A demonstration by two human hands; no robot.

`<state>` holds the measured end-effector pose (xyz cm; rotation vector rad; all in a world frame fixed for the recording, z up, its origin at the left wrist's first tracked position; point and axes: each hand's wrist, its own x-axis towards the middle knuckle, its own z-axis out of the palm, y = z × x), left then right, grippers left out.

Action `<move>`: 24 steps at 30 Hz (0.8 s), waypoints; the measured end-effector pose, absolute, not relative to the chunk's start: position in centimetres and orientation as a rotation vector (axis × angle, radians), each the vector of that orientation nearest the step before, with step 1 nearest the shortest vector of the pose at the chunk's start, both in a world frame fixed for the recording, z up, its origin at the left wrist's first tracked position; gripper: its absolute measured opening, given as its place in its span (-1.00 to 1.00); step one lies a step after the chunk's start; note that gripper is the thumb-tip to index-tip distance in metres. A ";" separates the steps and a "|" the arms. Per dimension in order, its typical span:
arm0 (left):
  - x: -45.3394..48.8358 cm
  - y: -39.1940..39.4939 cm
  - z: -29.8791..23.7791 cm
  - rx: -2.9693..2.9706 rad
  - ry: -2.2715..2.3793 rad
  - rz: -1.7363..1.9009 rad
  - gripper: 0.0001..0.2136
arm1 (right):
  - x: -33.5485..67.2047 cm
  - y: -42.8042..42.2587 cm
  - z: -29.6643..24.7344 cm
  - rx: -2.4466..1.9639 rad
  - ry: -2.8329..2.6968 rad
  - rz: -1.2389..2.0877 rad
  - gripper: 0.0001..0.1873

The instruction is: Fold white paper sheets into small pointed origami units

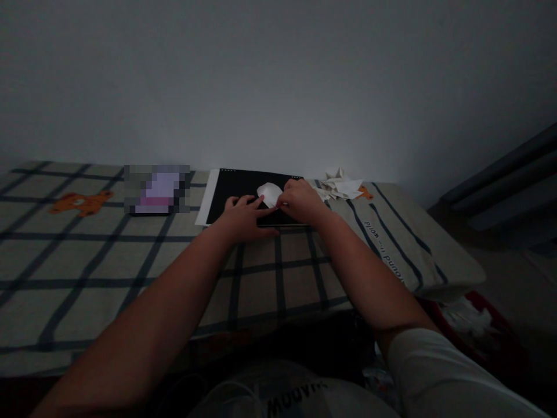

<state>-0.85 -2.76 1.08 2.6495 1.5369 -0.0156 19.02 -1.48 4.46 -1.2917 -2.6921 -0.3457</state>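
A small white piece of paper (269,192) lies on a black board (243,187) that rests on the checked bedcover. My left hand (244,216) lies flat on the board with its fingers stretched out, and its forefinger touches the paper's lower left edge. My right hand (300,200) is closed in a pinch on the paper's right edge.
A heap of folded white paper pieces (342,186) sits just right of the board. The checked cover (108,267) has orange bear prints (80,203). A blurred-out object (156,188) lies to the board's left. The bed's right edge drops to a red container (483,325) on the floor.
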 end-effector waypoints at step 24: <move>-0.9 -2.9 1.6 2.638 1.511 -0.068 -0.27 | 19.2 -2.1 5.2 -1.320 -2.813 -0.255 -0.72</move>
